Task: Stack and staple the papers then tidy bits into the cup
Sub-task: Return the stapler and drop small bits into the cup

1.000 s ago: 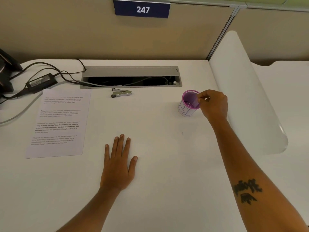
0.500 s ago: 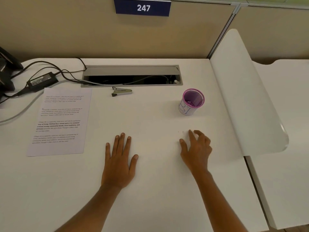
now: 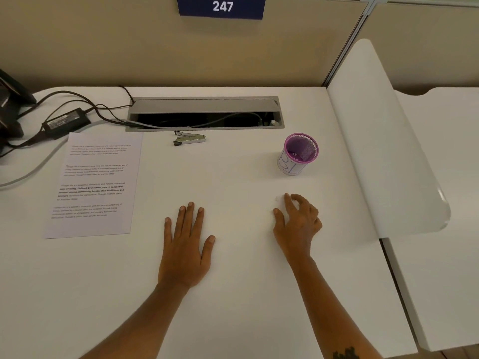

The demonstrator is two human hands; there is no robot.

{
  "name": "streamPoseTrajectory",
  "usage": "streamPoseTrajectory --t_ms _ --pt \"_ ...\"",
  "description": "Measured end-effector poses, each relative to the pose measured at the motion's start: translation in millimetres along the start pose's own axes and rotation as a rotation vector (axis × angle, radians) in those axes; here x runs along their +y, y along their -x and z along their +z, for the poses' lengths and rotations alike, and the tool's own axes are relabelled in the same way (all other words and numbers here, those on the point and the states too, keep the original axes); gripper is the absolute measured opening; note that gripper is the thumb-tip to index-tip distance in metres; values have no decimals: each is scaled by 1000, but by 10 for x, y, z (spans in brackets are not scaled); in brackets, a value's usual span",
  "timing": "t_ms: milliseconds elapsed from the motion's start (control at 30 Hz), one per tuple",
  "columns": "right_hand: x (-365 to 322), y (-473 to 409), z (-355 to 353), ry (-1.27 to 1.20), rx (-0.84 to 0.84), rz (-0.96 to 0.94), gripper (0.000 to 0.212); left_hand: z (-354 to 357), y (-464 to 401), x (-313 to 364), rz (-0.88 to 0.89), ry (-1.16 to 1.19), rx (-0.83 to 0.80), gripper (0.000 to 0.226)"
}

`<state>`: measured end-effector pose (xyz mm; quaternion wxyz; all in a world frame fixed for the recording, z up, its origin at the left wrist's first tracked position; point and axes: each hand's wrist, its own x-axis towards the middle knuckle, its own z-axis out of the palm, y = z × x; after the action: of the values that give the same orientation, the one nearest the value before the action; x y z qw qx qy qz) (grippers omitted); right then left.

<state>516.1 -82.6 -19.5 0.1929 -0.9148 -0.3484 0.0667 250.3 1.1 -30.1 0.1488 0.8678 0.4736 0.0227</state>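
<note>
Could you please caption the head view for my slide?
Right hand reaches for a paper bit near the purple cup.

1. Bare table (image 3: 233,177) lies between the papers (image 3: 94,185) at left and the cup (image 3: 298,154) at right.
2. The stapler (image 3: 190,139) and cable tray (image 3: 204,114) bound the far edge.
3. A white divider (image 3: 383,151) walls off the right side.

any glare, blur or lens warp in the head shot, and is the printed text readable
Head view: soft, even light, no hard glare; faint shadows under the flat left hand and curled right hand. Wide-angle warp bows the white desk edges. Small print on the white printed paper sheet is too soft to read; the blue 247 sign is sharp.
</note>
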Motion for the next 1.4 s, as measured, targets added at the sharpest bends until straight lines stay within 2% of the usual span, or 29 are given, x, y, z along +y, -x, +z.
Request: streamPoseTrajectory --t_ms 200,567,867,1167,1300,1400 --pt "-87 -182 -37 -139 54 33 30 -1 -1 -2 0 4 -3 72" --pt "-187 -258 -21 -114 110 40 10 -2 2 -1 2 0 0 72" --pt "-267 -244 22 51 162 -47 12 -8 3 5 -1 2 3 71" --pt "-317 -274 58 229 47 -92 5 0 -2 0 1 13 5 72" --pt "-272 -331 -23 149 -28 -102 11 -3 -1 -1 2 11 7 72" --pt "-265 -431 -228 -15 -44 -37 16 2 2 -2 3 8 4 72"
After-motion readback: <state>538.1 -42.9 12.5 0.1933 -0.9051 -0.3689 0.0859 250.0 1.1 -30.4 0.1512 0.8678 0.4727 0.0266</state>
